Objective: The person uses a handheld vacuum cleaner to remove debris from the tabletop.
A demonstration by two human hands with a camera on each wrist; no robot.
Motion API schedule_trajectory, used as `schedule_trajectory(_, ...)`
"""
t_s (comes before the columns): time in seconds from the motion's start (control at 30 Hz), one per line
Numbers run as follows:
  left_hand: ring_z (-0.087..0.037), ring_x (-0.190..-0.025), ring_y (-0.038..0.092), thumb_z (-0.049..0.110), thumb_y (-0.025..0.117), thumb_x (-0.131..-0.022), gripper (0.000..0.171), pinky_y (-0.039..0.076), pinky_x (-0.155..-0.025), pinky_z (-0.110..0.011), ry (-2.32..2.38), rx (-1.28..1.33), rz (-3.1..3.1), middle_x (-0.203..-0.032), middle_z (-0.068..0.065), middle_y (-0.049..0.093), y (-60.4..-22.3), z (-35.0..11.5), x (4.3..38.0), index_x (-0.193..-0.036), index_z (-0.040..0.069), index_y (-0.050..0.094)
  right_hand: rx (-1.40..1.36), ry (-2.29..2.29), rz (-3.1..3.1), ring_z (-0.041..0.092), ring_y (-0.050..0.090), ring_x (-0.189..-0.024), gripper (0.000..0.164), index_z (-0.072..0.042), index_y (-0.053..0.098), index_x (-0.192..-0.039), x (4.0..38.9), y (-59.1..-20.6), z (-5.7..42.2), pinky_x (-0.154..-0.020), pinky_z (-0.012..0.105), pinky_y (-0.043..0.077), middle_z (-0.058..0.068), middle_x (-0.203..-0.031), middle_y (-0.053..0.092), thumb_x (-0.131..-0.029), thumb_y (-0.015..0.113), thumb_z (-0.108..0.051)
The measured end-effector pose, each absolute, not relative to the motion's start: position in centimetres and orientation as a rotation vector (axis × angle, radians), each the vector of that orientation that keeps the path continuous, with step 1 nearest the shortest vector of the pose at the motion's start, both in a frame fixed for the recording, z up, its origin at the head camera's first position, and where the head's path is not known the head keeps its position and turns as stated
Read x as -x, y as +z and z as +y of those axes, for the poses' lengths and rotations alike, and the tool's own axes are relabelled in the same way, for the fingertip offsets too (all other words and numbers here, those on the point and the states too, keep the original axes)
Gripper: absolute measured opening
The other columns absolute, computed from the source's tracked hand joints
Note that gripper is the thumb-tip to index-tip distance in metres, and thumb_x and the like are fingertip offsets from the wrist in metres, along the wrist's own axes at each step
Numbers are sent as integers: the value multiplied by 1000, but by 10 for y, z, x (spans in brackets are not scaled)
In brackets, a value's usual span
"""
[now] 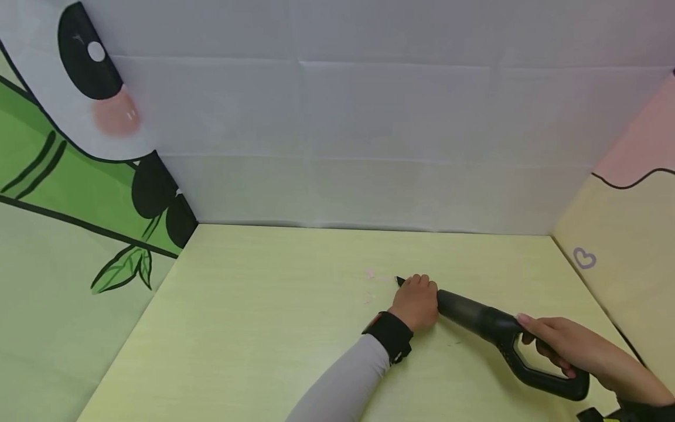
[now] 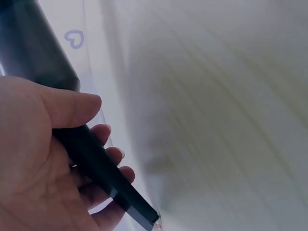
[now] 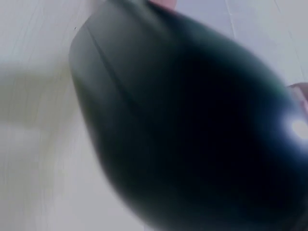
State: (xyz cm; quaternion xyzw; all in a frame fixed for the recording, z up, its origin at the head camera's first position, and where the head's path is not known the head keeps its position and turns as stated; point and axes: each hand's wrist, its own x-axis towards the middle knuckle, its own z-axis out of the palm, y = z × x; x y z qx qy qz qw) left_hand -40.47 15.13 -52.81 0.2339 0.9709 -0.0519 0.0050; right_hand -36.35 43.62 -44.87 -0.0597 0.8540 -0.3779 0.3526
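A black handheld vacuum cleaner (image 1: pixel 471 312) slants over the pale yellow table (image 1: pixel 253 328), its narrow nozzle (image 1: pixel 401 281) pointing left and down. My left hand (image 1: pixel 416 302) grips the nozzle near the front. In the left wrist view, the thumb of that hand (image 2: pixel 33 154) lies across the nozzle (image 2: pixel 103 163) and the fingers curl beneath it. At the rear, my right hand (image 1: pixel 566 346) holds the looped handle (image 1: pixel 532 375). The vacuum's dark body (image 3: pixel 168 125) fills most of the right wrist view and hides most of that hand. Small pink scraps (image 1: pixel 370 273) lie just left of the nozzle tip.
A grey-white wall panel (image 1: pixel 369 129) rises behind the table. On the left stands a panel with a painted green stalk (image 1: pixel 79 158). The right panel (image 1: pixel 627 252) bears a purple heart. A few dark specks (image 1: pixel 454 343) lie below the vacuum.
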Motion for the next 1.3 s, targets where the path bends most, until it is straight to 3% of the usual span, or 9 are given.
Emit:
schedule_trajectory(0.3, -18, -125, 51, 34, 57, -103, 35, 38, -112, -29, -58, -615, 3002, -125, -2, 56, -525, 130, 407, -132, 14, 58, 171, -1011, 2169, 14, 43, -50, 63, 5, 60, -114, 375, -454, 416, -50, 33, 45, 0, -65, 45, -109, 34, -52)
schedule_trajectory(0.47, -20, -137, 42, 35, 57, -104, 34, 34, -117, -48, 61, -505, 2958, -133, -2, 52, -530, 129, 399, -132, 17, 56, 176, -1035, 2135, 13, 42, -49, 61, 4, 61, -111, 370, -458, 415, -50, 32, 45, -1, -66, 46, -110, 34, -50)
schedule_trajectory(0.57, -20, -136, 41, 34, 54, -105, 28, 35, -114, -56, 84, -489, 2951, -127, -1, 51, -530, 129, 394, -127, 17, 56, 182, -1055, 2115, 11, 41, -49, 59, 3, 61, -108, 365, -461, 418, -50, 32, 45, -2, -65, 45, -110, 33, -49)
schedule_trajectory(0.87, -20, -130, 40, 33, 51, -106, 22, 38, -110, -60, 105, -516, 2952, -120, -1, 49, -523, 130, 383, -120, 16, 55, 150, -1105, 2095, 9, 40, -49, 58, 2, 62, -109, 353, -456, 426, -49, 30, 46, -1, -70, 49, -110, 34, -49)
schedule_trajectory(1.07, -20, -124, 41, 32, 54, -105, 21, 42, -107, -59, 122, -507, 2978, -118, -2, 49, -523, 131, 384, -117, 15, 56, 144, -1108, 2105, 9, 41, -49, 58, 3, 62, -109, 354, -458, 426, -50, 30, 47, -2, -69, 49, -110, 35, -48)
schedule_trajectory(1.2, -17, -113, 44, 31, 55, -104, 20, 52, -92, -46, 75, -494, 2995, -111, -1, 49, -526, 133, 382, -116, 15, 57, 161, -1100, 2102, 9, 40, -48, 57, 2, 62, -110, 355, -462, 426, -50, 30, 46, -1, -68, 47, -111, 33, -46)
schedule_trajectory(1.3, -16, -103, 45, 32, 56, -104, 20, 52, -75, -34, -16, -515, 3047, -107, -1, 50, -527, 135, 379, -116, 16, 59, 164, -1086, 2115, 9, 39, -48, 56, 1, 63, -109, 357, -464, 427, -50, 31, 46, -1, -68, 47, -111, 33, -46)
